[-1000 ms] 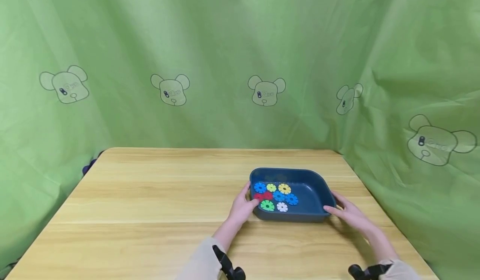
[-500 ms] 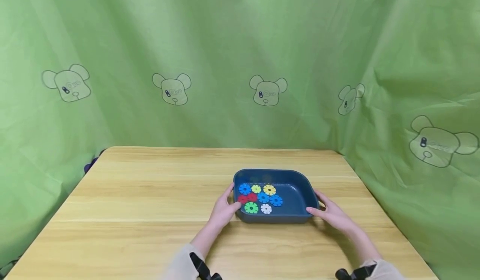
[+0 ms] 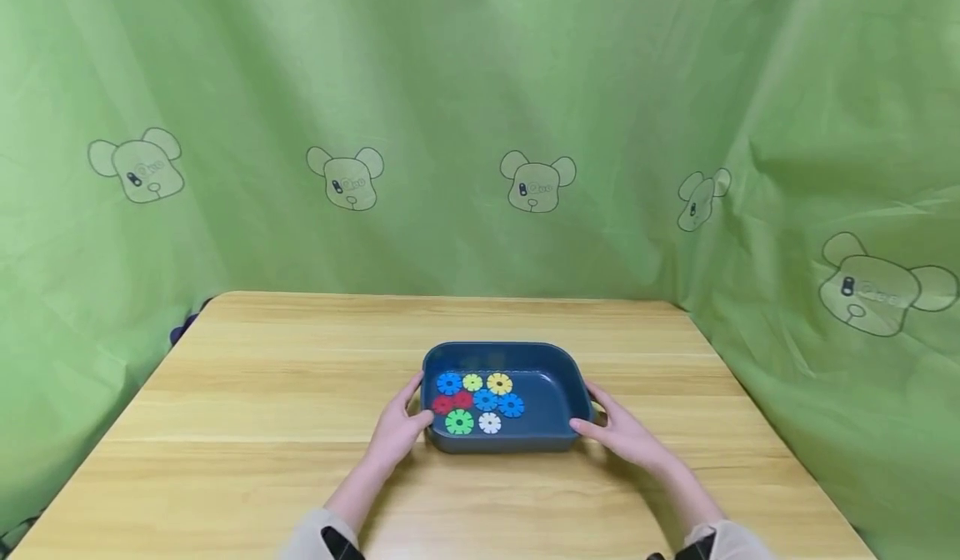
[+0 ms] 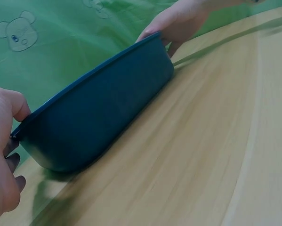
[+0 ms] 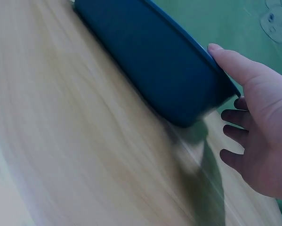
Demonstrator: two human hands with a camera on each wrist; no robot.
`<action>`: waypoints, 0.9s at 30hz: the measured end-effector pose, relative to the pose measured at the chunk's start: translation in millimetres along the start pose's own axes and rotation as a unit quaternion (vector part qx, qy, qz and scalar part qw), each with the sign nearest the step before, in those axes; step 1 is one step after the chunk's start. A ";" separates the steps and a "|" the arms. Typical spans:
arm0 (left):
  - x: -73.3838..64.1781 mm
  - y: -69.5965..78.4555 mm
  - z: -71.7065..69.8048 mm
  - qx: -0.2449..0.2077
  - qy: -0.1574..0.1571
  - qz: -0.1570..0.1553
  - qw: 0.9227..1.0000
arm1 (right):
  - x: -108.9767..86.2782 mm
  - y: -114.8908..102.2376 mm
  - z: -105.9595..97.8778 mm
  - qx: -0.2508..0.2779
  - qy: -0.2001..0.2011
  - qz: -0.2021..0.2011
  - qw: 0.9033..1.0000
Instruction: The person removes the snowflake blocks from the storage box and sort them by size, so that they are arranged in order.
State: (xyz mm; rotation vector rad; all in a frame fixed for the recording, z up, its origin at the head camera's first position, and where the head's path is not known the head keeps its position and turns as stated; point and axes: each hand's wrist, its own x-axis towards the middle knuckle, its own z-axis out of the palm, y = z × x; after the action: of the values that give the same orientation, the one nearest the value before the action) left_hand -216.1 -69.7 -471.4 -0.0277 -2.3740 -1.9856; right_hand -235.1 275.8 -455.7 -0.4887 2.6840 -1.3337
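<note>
A dark blue rectangular tub with rounded corners is between the two hands on the table. My left hand grips its left end, the thumb over the rim and the fingers along the outside. At the opposite end my right hand holds the rim the same way; in the right wrist view its thumb lies on the rim and the fingers sit below. Inside the tub, flat notched plastic discs lie toward the left: several blue, red, yellow, green and white.
The light wood-grain table extends on every side of the tub. Behind it and along both sides hangs a green curtain printed with bear heads. Black straps sit at the sleeve cuffs.
Both hands have moved the tub leftward across the table, from the right part to near the middle, and slightly nearer. The discs inside keep their arrangement, and both grips look unchanged.
</note>
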 end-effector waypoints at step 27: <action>-17.1 -18.4 -126.7 0.019 -0.010 0.016 1.000 | 30.8 -68.3 91.6 0.006 -0.033 -0.024 0.999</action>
State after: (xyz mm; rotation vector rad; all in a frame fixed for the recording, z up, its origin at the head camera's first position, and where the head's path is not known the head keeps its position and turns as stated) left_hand -196.7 -197.3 -467.9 -0.0823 -2.4064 -1.9361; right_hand -226.5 157.8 -456.1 -0.5892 2.6256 -1.3219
